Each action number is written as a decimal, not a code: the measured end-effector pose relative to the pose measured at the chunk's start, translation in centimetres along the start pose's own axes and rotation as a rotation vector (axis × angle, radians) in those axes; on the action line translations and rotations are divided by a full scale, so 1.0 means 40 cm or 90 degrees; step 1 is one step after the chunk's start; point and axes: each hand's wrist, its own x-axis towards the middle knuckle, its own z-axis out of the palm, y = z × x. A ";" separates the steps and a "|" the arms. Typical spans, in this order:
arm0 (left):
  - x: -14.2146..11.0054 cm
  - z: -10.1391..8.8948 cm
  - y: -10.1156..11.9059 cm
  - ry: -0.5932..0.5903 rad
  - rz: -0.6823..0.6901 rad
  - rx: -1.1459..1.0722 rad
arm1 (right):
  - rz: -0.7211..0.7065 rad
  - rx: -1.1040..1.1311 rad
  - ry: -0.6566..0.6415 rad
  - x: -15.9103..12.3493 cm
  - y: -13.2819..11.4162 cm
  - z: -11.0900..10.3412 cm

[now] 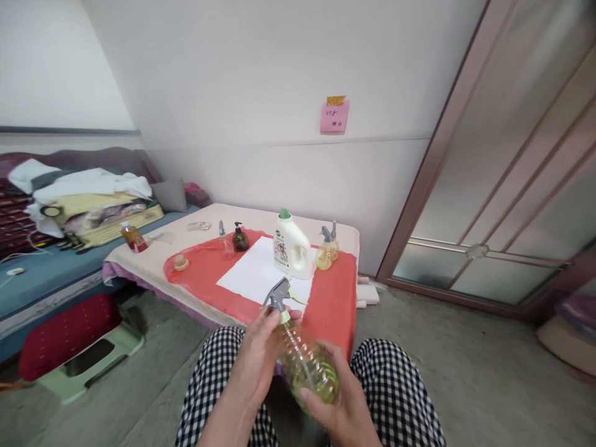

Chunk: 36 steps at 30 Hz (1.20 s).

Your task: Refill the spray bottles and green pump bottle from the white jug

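A clear green-tinted spray bottle (305,360) with a grey trigger head is tilted above my lap, its head pointing up and left. My left hand (263,344) is closed around the neck, just below the trigger head. Lower down, my right hand (339,397) grips the body near the base. A thin dip tube shows through the clear wall. Beyond the bottle, a white jug (292,248) with a green cap and a side handle stands on a white sheet (246,267) on the table.
On the table (151,257) lies a red cloth (195,279). Yellowish spray bottles (325,254) stand right of the jug; a dark pump bottle (240,238) and a clear spray bottle (226,244) stand left. Further left are a beige cap-like piece (180,262), an amber bottle (133,238) and a red-topped stool (69,335).
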 end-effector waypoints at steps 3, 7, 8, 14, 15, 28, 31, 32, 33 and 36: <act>0.007 -0.012 -0.003 0.049 0.024 0.027 | -0.065 -0.167 0.048 -0.003 0.013 0.002; 0.012 -0.021 -0.008 0.092 0.054 -0.008 | -0.046 -0.161 0.008 -0.001 0.005 0.001; 0.012 -0.022 -0.009 0.093 0.059 -0.023 | -0.041 -0.151 -0.006 0.000 0.003 0.000; 0.004 -0.026 -0.009 0.061 0.040 0.004 | -0.065 -0.116 0.021 0.003 -0.015 -0.006; 0.001 -0.027 -0.008 0.050 0.037 0.008 | -0.037 -0.058 0.011 0.004 -0.023 -0.006; -0.008 -0.005 -0.004 0.045 -0.019 -0.112 | 0.110 0.279 -0.145 0.012 -0.055 0.004; -0.001 -0.013 -0.008 0.046 -0.012 -0.125 | 0.105 0.240 -0.132 0.015 -0.055 -0.001; 0.002 -0.016 -0.010 0.049 -0.010 -0.129 | 0.106 0.239 -0.131 0.014 -0.055 -0.001; 0.003 -0.019 -0.011 0.054 -0.009 -0.134 | 0.107 0.242 -0.130 0.014 -0.054 -0.001; 0.005 -0.025 -0.011 0.067 -0.013 -0.139 | 0.108 0.246 -0.121 0.010 -0.048 0.001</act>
